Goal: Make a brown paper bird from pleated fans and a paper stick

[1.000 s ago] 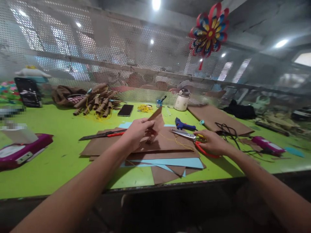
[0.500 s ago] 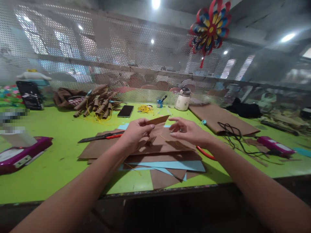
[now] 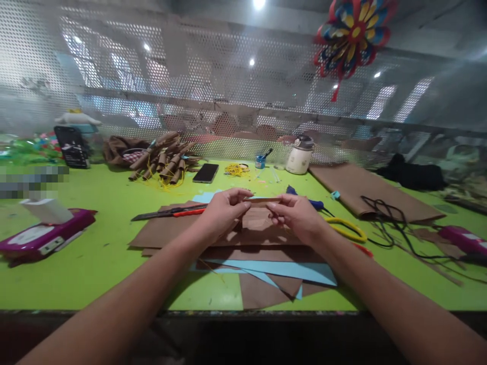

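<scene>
Between my hands is a small strip of brown paper [image 3: 262,202], seen nearly edge-on. My left hand [image 3: 224,213] pinches its left end between thumb and fingers. At the right end my right hand [image 3: 299,215] grips it the same way. Underneath lies a stack of brown paper sheets [image 3: 160,234], with light blue sheets [image 3: 308,272] sticking out at the front. A long dark tool with a red edge [image 3: 171,213] rests on the stack beside my left hand. Next to my right forearm are a yellow loop handle [image 3: 352,230] and a partly hidden blue tool [image 3: 316,205].
Rolled brown paper pieces [image 3: 167,162] with yellow string, a phone [image 3: 206,173], a small blue pot [image 3: 260,161] and a cream bottle [image 3: 299,156] stand along the back. Purple power strips [image 3: 64,230] sit at both sides. A black cord [image 3: 384,218] crosses a folded brown sheet [image 3: 365,187].
My right hand has moved in and taken hold of the brown paper strip, which was in my left hand alone. The strip is now level. The view has shifted left.
</scene>
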`<action>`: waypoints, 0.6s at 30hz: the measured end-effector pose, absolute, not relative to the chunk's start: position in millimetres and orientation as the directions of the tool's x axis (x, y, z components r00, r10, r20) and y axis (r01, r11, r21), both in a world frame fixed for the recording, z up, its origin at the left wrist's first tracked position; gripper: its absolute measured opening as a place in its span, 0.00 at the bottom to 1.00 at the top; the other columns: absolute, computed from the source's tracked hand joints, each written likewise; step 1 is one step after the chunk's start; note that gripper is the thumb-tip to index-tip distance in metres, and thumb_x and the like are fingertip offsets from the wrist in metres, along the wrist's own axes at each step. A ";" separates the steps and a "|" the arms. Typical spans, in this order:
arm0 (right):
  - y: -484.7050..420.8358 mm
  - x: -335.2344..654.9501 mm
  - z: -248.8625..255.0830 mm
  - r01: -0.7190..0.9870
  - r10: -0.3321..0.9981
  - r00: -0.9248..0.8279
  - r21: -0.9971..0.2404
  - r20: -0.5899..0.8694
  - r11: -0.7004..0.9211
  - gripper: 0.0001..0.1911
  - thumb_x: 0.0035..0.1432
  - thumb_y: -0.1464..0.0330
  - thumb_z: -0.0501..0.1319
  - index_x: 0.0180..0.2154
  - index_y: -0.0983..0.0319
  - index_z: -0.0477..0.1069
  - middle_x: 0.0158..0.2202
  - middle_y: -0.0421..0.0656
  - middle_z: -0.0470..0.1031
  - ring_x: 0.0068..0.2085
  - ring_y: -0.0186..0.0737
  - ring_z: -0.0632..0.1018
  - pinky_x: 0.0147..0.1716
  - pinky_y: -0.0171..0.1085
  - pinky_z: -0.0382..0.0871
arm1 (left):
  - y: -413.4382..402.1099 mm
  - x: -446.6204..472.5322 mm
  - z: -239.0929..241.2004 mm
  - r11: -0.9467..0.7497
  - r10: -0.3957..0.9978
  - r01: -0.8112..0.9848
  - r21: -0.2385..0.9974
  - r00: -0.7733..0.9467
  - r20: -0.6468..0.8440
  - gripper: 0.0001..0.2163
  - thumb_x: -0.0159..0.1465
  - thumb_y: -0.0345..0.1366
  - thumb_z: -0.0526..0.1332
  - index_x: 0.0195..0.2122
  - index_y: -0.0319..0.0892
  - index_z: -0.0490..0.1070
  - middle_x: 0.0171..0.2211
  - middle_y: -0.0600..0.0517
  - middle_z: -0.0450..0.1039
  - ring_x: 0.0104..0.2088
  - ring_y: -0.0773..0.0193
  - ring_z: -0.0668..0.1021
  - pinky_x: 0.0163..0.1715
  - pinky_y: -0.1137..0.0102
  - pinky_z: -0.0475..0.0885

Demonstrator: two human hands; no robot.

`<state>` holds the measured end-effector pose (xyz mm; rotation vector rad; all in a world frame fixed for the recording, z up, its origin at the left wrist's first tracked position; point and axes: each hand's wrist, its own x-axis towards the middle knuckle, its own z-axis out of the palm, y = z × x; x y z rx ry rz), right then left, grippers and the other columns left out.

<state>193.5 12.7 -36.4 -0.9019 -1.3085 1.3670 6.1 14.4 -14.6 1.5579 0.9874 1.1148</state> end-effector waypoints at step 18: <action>1.1 186.7 -36.8 -0.367 0.968 -0.246 -0.929 0.044 -0.051 0.12 0.42 0.68 0.69 0.30 0.66 0.74 0.28 0.44 0.77 0.27 0.36 0.76 0.34 0.39 0.70 | 5.9 13.6 -27.5 -0.553 0.831 0.381 0.741 0.317 0.458 0.09 0.58 0.33 0.58 0.36 0.43 0.77 0.28 0.53 0.77 0.25 0.67 0.75 0.28 0.76 0.68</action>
